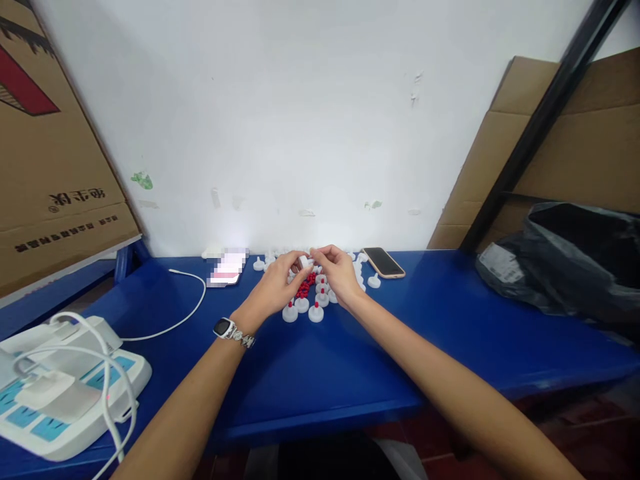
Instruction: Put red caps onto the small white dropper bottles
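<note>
Item: white cap [305, 261], pinched between left hand [274, 288] and right hand [339, 272], fingertips pressed together on it, above red beads [304, 288] and other caps [316, 312] on blue worktop [320, 373]; judged light, rigid, slippery, best taken by its rim; phone [383, 262] lay beside; black bag [570, 263] far right; watch [225, 328] on left wrist.

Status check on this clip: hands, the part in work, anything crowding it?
Left hand and right hand pinch one small white cap together. Red beads and finished white caps directly below. Phone lies apart to the right.
</note>
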Demonstrator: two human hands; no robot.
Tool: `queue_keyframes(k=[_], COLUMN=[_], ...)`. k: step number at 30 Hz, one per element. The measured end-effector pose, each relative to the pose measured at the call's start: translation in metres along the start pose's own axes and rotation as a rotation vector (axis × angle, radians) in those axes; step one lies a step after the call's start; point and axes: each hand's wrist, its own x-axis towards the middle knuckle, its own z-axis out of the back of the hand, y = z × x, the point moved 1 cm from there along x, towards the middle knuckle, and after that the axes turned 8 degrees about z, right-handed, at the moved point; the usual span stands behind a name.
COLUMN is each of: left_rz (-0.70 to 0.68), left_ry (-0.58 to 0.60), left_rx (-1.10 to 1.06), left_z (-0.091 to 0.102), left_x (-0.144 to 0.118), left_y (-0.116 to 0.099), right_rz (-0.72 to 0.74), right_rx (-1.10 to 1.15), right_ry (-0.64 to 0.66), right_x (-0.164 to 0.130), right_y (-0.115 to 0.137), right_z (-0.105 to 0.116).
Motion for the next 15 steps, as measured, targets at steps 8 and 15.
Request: queue_keyframes(k=[8,15], left_rz=[0.022,0.052], left_ry=[-0.009,-0.005], left_rx=[0.0,-0.021], left_z=[0.007,0.0095], left_x=[-0.0003,-0.0009], left_y=[-0.0017,-0.0068], right_rz=[0.003,0.03], right_rx=[0.078,-0.015], right_ry=[-0.023,0.036], right_x=[0.0,-0.0016], right_y=[-0.001,0.0044], right_z=[0.0003,-0.0009])
